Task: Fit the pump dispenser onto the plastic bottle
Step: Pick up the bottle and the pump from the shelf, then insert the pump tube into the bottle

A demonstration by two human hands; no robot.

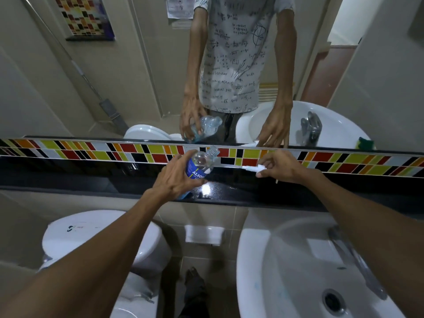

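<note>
Left hand [176, 177] grips tilted bottle [199, 165]; right hand [281, 167] pinches pump dispenser [252, 168] beside it.

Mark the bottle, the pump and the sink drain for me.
bottle [199, 167]: head view, on its blue label below the clear shoulder.
pump [252, 168]: head view, on the white head beside the right hand's fingertips.
sink drain [333, 302]: head view, on the dark centre of the drain.

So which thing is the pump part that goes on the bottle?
Find the shiny black ledge under the mirror, above the white sink. The right hand is on a thin white piece lying there: that is the pump dispenser. Unlike the clear, blue-labelled plastic bottle in the left hand, it is all white with a long straw.
</note>
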